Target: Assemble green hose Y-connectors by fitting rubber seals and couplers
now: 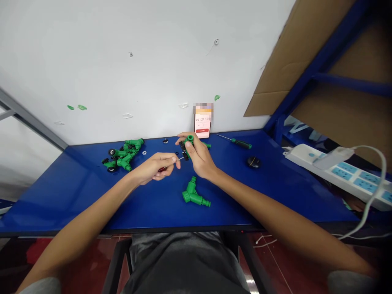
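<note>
My left hand [158, 166] is closed around the dark red handle of a screwdriver [164, 168]. Its thin metal shaft points right, with the tip at the black part of a green hose connector [190, 149]. My right hand [200, 157] grips that connector, thumb across its front; the palm and fingers hide part of it. Just below the hands, a green Y-shaped hose connector [192, 193] lies on the blue table [147, 212]. A small black ring [177, 153] sits between the two hands on the tabletop.
Several green connectors with black parts [122, 155] are piled at the left. A white ring [144, 152] and a black cap [165, 141] lie near the wall. A phone [202, 122] leans there. At right are a green-handled screwdriver [241, 143], a black mouse-like object [254, 162] and a power strip [343, 169].
</note>
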`<state>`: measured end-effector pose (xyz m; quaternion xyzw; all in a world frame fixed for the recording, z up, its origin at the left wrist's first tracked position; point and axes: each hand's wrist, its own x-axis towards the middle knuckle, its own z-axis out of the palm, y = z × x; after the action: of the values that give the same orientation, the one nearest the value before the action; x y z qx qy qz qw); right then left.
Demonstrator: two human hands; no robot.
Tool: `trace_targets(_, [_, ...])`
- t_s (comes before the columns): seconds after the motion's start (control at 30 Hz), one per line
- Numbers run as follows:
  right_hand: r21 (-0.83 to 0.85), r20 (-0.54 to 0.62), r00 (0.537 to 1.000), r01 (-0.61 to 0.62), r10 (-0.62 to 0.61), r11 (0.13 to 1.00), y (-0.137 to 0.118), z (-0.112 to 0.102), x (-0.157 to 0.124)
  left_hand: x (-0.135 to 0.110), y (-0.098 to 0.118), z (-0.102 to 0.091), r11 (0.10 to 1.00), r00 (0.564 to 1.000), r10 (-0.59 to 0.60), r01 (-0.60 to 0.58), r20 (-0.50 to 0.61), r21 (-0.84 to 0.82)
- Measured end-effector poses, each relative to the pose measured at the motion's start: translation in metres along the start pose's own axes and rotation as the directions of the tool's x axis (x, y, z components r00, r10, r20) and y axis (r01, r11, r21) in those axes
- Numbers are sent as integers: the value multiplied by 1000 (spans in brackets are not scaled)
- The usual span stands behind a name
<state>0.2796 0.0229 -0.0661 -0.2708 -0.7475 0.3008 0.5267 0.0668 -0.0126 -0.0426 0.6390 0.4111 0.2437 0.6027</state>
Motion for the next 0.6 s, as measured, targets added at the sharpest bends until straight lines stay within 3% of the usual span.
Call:
trace_targets(0.1, [-9, 2, 1000, 27, -27, 1000, -3, 1, -2, -1, -1, 4, 1000, 1000, 8, -9, -25, -23])
trace_targets(0.2, [-4, -1, 1000, 18, -18, 1000, 0, 3, -3, -1, -2, 9, 957, 983, 154, -124, -97, 260])
trace_targets(0.27, [-2, -2, 1000, 4, -4, 1000, 2, 4, -3, -2, -4, 10, 816, 943, 309, -195, -126, 544])
trace_targets(0.33, [6, -1, 1000, -4, 4, 1000, 3, 5, -4, -3, -9, 10, 594, 893, 440, -210, -95, 776])
trace_targets(0.4, [16, 4, 1000, -5, 5, 1000, 3, 5, -4, -3, -14, 9, 368, 869, 493, -181, -27, 912])
trace_targets(0.47, [27, 8, 1000, -13, 13, 1000, 2, 5, -3, -3, -17, 9, 210, 874, 486, -133, 15, 969])
trace_targets(0.53, [34, 11, 999, -34, 33, 999, 3, 5, -2, -3, -17, 8, 163, 885, 465, -107, 19, 981])
trace_targets(0.6, [39, 9, 998, -65, 65, 997, 7, 5, 0, -2, -14, 5, 205, 893, 450, -102, -1, 973])
